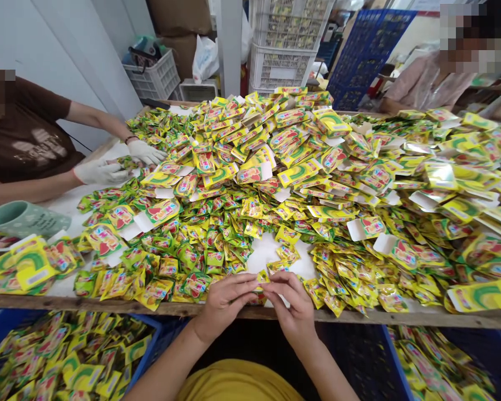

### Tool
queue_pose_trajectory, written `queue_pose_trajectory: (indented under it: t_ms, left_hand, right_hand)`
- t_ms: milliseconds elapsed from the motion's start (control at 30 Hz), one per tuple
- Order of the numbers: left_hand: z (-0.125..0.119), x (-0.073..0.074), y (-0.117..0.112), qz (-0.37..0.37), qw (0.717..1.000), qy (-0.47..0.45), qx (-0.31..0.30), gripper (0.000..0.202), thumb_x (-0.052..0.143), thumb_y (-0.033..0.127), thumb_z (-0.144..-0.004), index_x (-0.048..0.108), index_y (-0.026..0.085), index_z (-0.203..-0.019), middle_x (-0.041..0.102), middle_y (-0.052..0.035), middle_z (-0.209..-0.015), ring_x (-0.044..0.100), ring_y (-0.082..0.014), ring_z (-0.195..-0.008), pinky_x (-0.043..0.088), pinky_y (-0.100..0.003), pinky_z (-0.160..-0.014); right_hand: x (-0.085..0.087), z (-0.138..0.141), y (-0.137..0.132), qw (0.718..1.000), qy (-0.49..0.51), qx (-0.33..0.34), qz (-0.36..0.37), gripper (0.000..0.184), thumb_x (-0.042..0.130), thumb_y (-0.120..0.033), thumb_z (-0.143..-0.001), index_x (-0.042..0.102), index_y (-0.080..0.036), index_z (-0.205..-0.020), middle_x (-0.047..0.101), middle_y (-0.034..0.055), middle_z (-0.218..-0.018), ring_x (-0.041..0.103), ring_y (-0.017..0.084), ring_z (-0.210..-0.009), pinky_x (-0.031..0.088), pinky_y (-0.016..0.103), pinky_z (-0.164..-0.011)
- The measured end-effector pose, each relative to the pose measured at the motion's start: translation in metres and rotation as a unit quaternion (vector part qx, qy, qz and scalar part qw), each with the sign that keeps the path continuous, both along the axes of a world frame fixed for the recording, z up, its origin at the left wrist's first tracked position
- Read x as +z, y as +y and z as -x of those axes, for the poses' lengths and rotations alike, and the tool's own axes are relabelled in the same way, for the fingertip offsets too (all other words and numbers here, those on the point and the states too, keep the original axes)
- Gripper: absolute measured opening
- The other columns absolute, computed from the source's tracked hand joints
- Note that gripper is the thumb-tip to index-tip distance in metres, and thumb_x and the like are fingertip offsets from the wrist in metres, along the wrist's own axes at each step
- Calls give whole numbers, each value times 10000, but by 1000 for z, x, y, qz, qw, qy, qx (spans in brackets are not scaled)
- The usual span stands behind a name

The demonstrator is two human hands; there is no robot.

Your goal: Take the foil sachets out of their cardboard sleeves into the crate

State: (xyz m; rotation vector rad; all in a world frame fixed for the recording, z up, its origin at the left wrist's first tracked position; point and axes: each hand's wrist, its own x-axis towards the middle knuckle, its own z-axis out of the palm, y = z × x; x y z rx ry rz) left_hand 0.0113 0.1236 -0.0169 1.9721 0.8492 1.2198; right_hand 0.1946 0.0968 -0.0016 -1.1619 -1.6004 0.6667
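My left hand point(229, 303) and my right hand point(291, 306) meet at the table's front edge. Between their pinched fingertips is a small yellow packet point(262, 277), mostly covered by the fingers. Just beyond it, a few more yellow sachets point(288, 253) lie on the white tabletop point(262, 255). Green sachets point(195, 284) with a red fruit print spread to the left of my hands, and yellow sachets point(338, 273) are heaped to the right. Farther back rises a big pile of flat yellow and green printed boxes point(271, 145), several with white flaps standing out.
Across to the left, a co-worker's white-gloved hands point(104, 171) handle sachets. A green mug point(27, 218) stands near the left edge. Blue crates point(148, 345) full of packets sit below the table. Another person point(430, 83) sits at the far right, near stacked white crates point(281, 67).
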Motion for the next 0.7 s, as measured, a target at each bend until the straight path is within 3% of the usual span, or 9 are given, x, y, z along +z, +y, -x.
queue_pose_trajectory:
  t_ms: [167, 267, 367, 433, 500, 600, 700]
  left_hand:
    - [4, -5, -10, -56, 996, 14, -69, 488, 624, 36, -811, 574, 266, -1239, 661, -101, -1140, 634, -175, -1031, 546, -319, -873]
    - [0, -9, -11, -57, 994, 45, -81, 516, 587, 27, -831, 523, 257, -1287, 649, -110, -1134, 615, -176, -1046, 534, -327, -881]
    - [-1, -5, -12, -22, 999, 29, 3, 423, 575, 72, -850, 554, 246, -1236, 666, -86, -1076, 625, -163, -1006, 524, -307, -887]
    - [11, 5, -17, 33, 994, 14, 99, 326, 580, 135, -859, 591, 238, -1169, 673, -75, -1070, 629, -168, -1000, 511, -303, -905]
    - [41, 17, -27, 106, 980, 28, 164, 245, 581, 215, -862, 628, 227, -1103, 679, -72, -1078, 633, -183, -1002, 505, -301, -911]
    - [111, 25, -53, 245, 948, 103, 175, 239, 598, 355, -830, 679, 223, -1013, 712, -59, -1030, 671, -203, -914, 540, -272, -815]
    - [190, 4, -88, 372, 884, 199, 200, 323, 632, 488, -735, 712, 234, -917, 748, -37, -909, 698, -222, -766, 555, -255, -640]
  right_hand:
    - [-5, -13, -23, 997, -35, 64, -10, 348, 567, -54, -842, 677, -272, -1090, 571, 80, -1054, 585, 181, -903, 494, 318, -760]
    - [-3, -18, -14, 996, -18, 77, 43, 239, 561, -129, -867, 703, -253, -1013, 627, 68, -966, 603, 195, -882, 504, 326, -759]
    - [-5, -10, 26, 996, -35, 28, 79, 196, 534, -174, -887, 721, -231, -889, 663, 49, -821, 616, 192, -789, 505, 320, -719]
    - [-10, 1, 59, 987, -118, 85, 66, 236, 527, -113, -866, 726, -231, -913, 680, 53, -860, 618, 192, -831, 499, 318, -763]
    - [-13, 13, 88, 958, -239, 148, 48, 352, 538, -34, -812, 695, -232, -1057, 669, 67, -1018, 579, 207, -981, 466, 329, -858]
    - [-16, 24, 114, 913, -363, 184, 41, 539, 602, -30, -756, 573, -224, -1257, 623, 81, -1109, 511, 228, -1062, 422, 353, -907]
    - [-17, 24, 124, 919, -351, 175, 35, 435, 579, -37, -781, 617, -213, -1177, 640, 73, -1013, 516, 214, -1016, 412, 341, -895]
